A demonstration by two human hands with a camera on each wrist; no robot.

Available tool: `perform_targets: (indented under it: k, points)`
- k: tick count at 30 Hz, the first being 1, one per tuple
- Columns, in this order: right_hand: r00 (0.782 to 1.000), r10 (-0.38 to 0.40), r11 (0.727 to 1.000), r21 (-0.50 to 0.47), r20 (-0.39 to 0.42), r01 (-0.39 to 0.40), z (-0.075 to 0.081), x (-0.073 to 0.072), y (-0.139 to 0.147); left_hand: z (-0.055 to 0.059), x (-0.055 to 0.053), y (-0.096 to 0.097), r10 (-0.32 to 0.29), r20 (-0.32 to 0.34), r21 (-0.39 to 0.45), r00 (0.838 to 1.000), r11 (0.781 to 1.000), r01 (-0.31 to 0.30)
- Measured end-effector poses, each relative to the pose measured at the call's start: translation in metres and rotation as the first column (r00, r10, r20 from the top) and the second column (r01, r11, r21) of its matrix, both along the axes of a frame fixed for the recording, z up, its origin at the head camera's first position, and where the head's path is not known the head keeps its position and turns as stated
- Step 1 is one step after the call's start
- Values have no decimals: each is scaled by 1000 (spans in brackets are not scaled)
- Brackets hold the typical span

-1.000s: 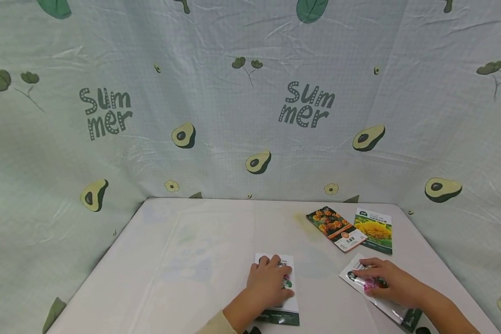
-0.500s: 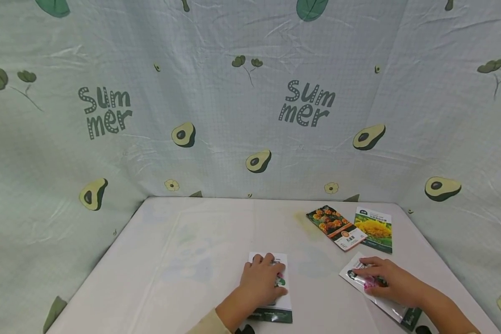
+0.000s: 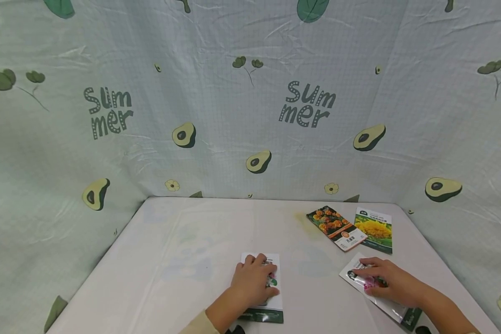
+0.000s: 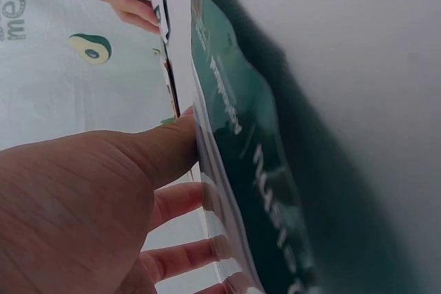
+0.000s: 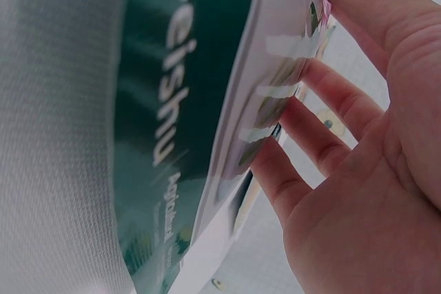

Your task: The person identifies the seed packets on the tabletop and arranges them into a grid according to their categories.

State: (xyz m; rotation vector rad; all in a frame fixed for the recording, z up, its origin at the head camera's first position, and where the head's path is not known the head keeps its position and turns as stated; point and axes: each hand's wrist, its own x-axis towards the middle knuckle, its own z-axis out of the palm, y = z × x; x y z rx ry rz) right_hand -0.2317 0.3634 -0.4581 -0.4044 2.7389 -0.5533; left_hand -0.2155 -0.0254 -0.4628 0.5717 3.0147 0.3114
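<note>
My left hand (image 3: pixel 251 282) lies over a white flower-seed packet (image 3: pixel 271 302) at the middle front of the table. Its fingertips press on the packet's face, and a dark green band (image 4: pixel 241 142) at the near end lifts above its shadow in the left wrist view. To the right, my right hand (image 3: pixel 394 280) rests its thumb and fingertips on a second white seed packet (image 3: pixel 387 307) with a pink flower, turned at a slant. Its green end (image 5: pixel 182 101) reads "Beishu" in the right wrist view. Both hands partly cover the prints.
Farther back on the right, a seed packet with orange flowers (image 3: pixel 336 227) overlaps one with yellow flowers (image 3: pixel 374 228). The white tabletop (image 3: pixel 171 273) ends against a hanging cloth (image 3: pixel 217 111) printed with avocados, which also borders both sides.
My left hand has slid its packet leftward across the table, a little at a time. The right hand and the other packets have stayed put.
</note>
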Motion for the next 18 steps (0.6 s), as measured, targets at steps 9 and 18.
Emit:
perform_targets:
  k: [9,18]
  points:
    - [1000,-6,1000,0,9,6,0,0,0,0,0,-11,4,5,18,1000,1000,-4]
    - [1000,-19,1000,7,11,19,0,0,-2,-1,0,-20,-3,5,25,1000,1000,3]
